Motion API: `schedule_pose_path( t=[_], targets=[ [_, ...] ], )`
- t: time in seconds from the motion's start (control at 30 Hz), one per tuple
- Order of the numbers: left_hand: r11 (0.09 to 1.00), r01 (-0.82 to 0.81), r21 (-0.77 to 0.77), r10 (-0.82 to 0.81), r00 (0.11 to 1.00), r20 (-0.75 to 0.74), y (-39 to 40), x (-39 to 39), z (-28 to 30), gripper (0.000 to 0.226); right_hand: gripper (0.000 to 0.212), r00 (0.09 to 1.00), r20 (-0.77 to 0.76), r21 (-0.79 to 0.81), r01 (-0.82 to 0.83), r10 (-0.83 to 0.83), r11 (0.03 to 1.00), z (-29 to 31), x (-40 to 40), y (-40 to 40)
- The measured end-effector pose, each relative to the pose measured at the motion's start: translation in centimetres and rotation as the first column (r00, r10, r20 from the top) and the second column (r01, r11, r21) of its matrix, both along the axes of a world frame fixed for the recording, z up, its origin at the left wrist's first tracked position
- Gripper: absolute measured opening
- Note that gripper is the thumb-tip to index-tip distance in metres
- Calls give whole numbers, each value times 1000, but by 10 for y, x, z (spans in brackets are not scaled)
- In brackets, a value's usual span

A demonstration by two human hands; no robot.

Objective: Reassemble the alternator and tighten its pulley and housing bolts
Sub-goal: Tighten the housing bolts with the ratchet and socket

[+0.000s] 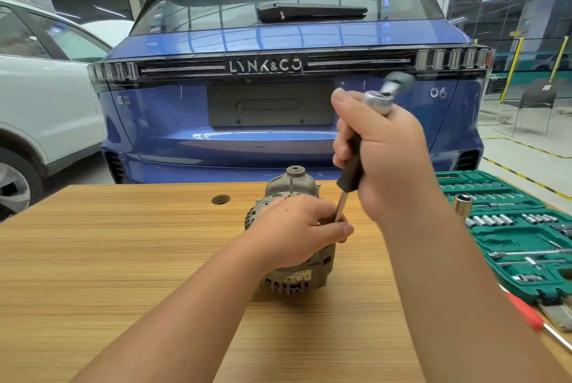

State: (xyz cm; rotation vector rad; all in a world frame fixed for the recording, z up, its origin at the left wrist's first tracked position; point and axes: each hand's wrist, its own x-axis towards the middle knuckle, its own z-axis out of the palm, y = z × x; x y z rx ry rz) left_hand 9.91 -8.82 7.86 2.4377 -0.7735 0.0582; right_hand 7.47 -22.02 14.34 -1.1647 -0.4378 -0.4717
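Alternator point(294, 262) is sitting upright mid-tabletop point(123, 259), pulley end up by the look of the hex nut on top. Left hand point(297, 228) is gripping the housing, fingers curled over it and pinching the low end of the driver shaft to guide it. Right hand point(387, 159) is wrapping the black-handled extension driver point(349, 166), with a blurred ratchet head point(379, 101) sitting on top of it. Tip is hidden behind the left fingers, so seating can't be confirmed. Step looks like housing bolt tightening. Next move probably needs the tool kept vertical on the bolt while the left hand is bracing against rotation. Green socket case point(510, 228) is lying open at right.
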Motion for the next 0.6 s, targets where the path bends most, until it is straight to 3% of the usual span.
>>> schedule_pose_path(
  t=[0.07,0.1,0.2,0.3,0.4,0.5,0.6],
  targets=[
    [1000,-1,-16,1,1000,-16,0,1,0,21,19,977,16,26,-213,212,977,0,0,-5],
    [1000,-1,-20,1,1000,-18,0,1,0,21,27,971,63,35,-234,231,972,-1,1,-4],
    [1000,3,-26,-4,1000,-28,1,2,-1,19,34,967,253,-51,-23,35,998,-6,4,5],
    [999,2,-33,-3,1000,-26,1,1,-2,17,43,940,341,-90,2,28,996,-10,7,10],
    [999,16,-32,-17,1000,-25,0,1,-1,15,42,941,327,-85,-66,91,994,-12,10,7],
    [999,16,-50,-18,999,-27,0,0,1,22,40,935,259,-55,-238,244,970,-8,8,4],
    [999,16,-43,-17,1000,-19,1,-2,0,23,39,918,152,57,-378,366,924,-5,6,4]
  ],
)
